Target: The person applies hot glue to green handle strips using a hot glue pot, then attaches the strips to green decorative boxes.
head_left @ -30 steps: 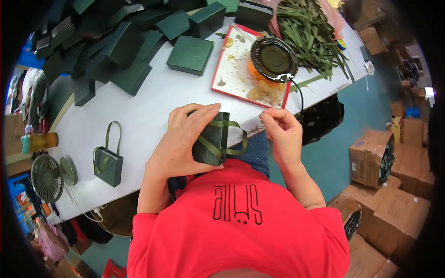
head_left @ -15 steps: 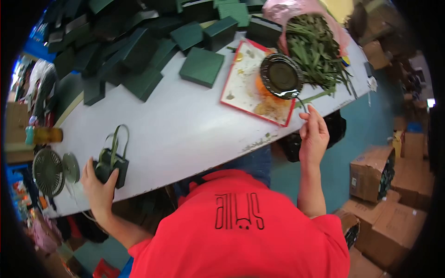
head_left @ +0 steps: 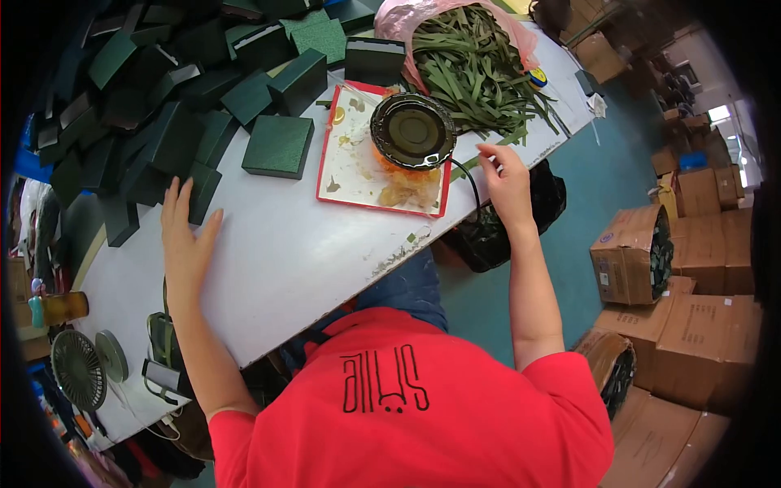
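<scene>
My left hand (head_left: 185, 242) is stretched out flat over the white table (head_left: 277, 252), fingers apart, holding nothing, its fingertips close to the heap of dark green boxes (head_left: 138, 98). One green box (head_left: 279, 146) lies apart, to the right of that hand. My right hand (head_left: 506, 179) is at the table's right edge, its fingertips at a loose green ribbon strip by the pile of green ribbons (head_left: 472, 65); whether it pinches the strip is unclear. Two small green boxes with ribbon handles (head_left: 165, 358) stand at the near left edge.
A red-edged tray (head_left: 342, 167) stained with glue carries a round black glue pot (head_left: 412, 130) with a cord. A small fan (head_left: 77, 370) and a bottle (head_left: 53, 307) sit at the left. Cardboard cartons (head_left: 675, 276) crowd the teal floor on the right.
My left hand set the ribbon-handled box down at the near left edge, then rose to the green box heap. My right hand moved from the body's front to the ribbon pile.
</scene>
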A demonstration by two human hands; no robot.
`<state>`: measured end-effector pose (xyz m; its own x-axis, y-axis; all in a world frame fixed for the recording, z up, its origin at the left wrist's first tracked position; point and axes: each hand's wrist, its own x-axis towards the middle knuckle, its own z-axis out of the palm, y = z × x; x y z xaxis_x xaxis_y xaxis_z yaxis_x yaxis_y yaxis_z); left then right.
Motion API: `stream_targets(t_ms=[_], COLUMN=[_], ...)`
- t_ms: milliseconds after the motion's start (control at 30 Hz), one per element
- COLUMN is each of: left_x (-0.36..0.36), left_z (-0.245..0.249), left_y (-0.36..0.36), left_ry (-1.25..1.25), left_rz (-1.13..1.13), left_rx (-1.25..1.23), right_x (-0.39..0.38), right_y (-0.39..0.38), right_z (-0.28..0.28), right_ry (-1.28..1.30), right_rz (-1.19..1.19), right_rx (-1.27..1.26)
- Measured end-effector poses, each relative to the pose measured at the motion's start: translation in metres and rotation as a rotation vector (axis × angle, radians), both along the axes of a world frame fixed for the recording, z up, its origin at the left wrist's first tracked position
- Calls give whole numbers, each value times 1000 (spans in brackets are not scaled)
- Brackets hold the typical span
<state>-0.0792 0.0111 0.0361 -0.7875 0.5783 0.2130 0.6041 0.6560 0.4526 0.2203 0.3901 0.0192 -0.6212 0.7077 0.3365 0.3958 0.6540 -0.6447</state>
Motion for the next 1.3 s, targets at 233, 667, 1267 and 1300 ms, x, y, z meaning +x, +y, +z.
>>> stream_targets(t_ms=[233,667,1267,1300], left_x=[-10,60,71,70], left_z=[-31,10,-12,-13], left_y=[2,0,-7,-6], left_ry=[205,24,39,21], left_rz=[0,-293,-85,-80], left_rx=[-137,-64,-12,17], right_x=[6,-2,-57,-63], right_y=[10,23,107,116], right_z=[-11,-32,55,58], right_ry=[-201,71,546,523], right_rz=[211,-85,-200,-193], right_rx=[61,-17,-56,-50])
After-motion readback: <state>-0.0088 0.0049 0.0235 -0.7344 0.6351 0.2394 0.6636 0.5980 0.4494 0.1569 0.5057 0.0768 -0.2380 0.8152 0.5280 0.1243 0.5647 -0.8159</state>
